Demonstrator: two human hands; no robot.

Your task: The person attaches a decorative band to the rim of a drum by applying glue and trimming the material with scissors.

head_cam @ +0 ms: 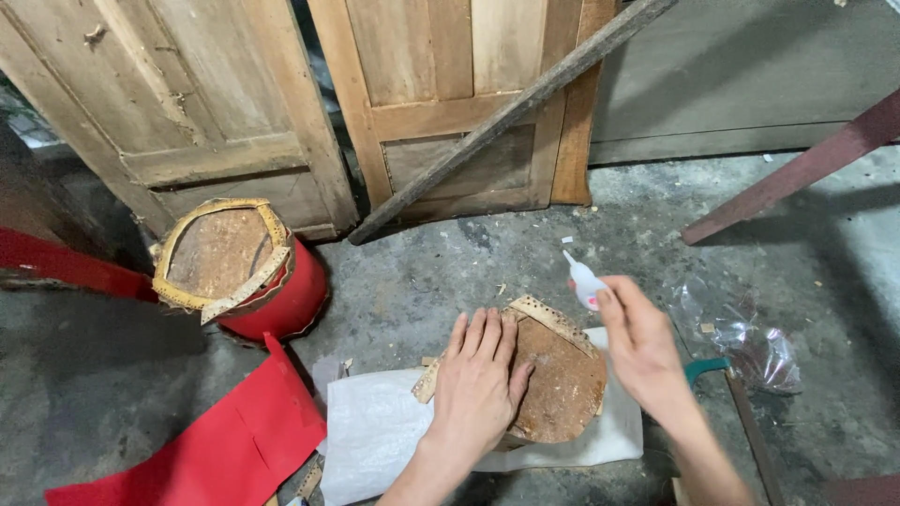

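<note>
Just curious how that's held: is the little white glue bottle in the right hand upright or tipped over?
Tipped. The glue bottle slants in the right hand, its pointed nozzle aimed up and to the left, away from the brown disc.

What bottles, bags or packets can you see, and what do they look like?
Small white squeeze bottle with pointed nozzle and pink label: held in the right hand, above the round brown disc.
Crumpled clear plastic bag: on the concrete floor, right.
White woven sack: flat under the disc.
No signs or screens.
</note>
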